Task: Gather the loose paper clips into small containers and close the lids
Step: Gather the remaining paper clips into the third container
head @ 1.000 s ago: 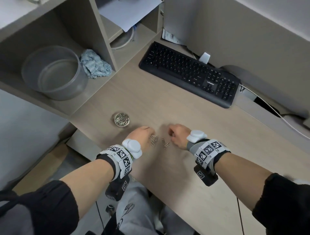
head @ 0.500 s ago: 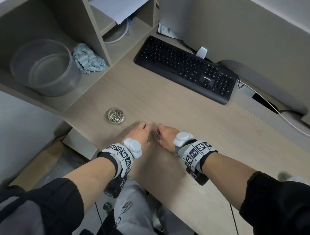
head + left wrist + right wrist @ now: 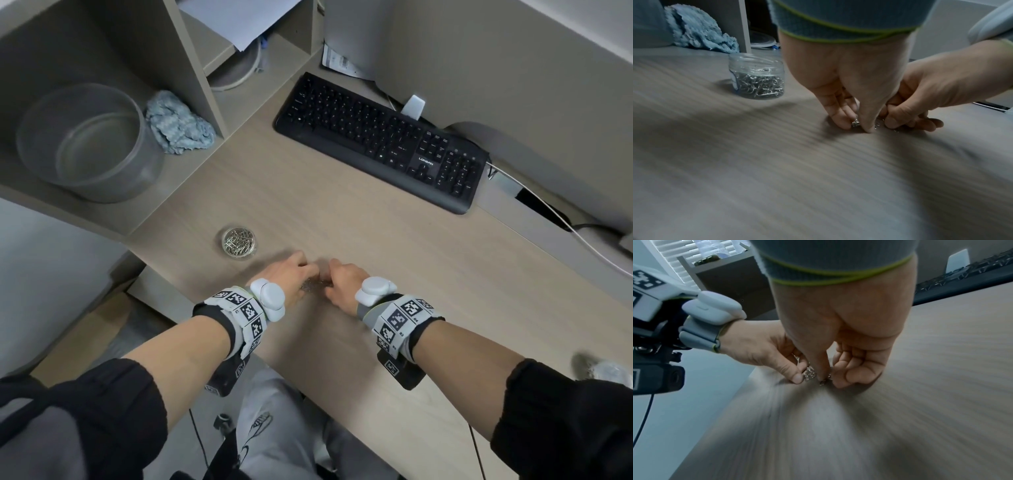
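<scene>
My left hand [image 3: 286, 277] and right hand [image 3: 344, 282] meet on the desk [image 3: 376, 240], fingers pinching paper clips [image 3: 809, 373]. The open jar [image 3: 239, 242] of clips stands just left.

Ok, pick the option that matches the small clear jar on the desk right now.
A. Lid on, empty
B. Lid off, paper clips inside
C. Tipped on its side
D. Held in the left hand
B: the small clear jar stands upright, its mouth open, paper clips inside, both hands away from it.
</scene>
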{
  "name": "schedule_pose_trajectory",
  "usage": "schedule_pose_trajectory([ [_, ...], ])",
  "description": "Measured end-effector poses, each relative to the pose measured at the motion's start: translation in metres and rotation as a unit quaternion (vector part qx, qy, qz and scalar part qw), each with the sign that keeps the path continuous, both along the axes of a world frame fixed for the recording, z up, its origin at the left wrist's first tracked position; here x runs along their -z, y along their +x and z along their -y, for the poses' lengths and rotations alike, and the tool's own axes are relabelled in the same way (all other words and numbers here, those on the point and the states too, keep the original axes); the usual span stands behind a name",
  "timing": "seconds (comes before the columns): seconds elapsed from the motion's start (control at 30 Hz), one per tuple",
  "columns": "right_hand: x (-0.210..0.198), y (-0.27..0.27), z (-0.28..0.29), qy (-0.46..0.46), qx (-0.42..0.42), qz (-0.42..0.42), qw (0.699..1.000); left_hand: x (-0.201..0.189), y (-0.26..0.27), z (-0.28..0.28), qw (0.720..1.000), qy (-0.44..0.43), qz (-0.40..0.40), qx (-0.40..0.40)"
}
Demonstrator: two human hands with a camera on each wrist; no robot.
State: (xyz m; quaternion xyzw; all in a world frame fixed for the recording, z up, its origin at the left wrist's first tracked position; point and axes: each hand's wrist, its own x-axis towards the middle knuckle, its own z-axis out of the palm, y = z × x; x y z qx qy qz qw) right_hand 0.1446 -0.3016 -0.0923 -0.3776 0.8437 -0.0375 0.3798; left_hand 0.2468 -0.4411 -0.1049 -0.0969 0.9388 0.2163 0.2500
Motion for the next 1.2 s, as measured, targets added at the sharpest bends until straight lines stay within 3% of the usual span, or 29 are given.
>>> schedule_pose_trajectory([
  [0.2, -0.003, -0.003, -0.003, -0.021, 0.011, 0.011, 1.000, 0.006, -0.005, 0.003, 1.000, 0.016, 0.013, -0.018],
  [0.47, -0.002, -0.007, -0.021, -0.016, 0.095, 0.029, 0.995, 0.010, -0.004, 0.002, 0.999, 0.025, 0.026, -0.039],
  [0.63, -0.002, -0.001, -0.022, 0.029, 0.097, 0.004, 0.995, 0.001, 0.000, -0.001, 0.998, 0.017, -0.002, -0.060],
  [0.8, -0.002, 0.009, -0.010, 0.017, 0.093, -0.017, 0.995, -0.004, -0.002, -0.006, 0.996, 0.010, -0.017, -0.090],
  [1.2, -0.010, 0.011, 0.002, 0.001, 0.109, 0.028, 0.994, 0.000, -0.006, -0.006, 0.996, 0.010, 0.002, -0.087],
])
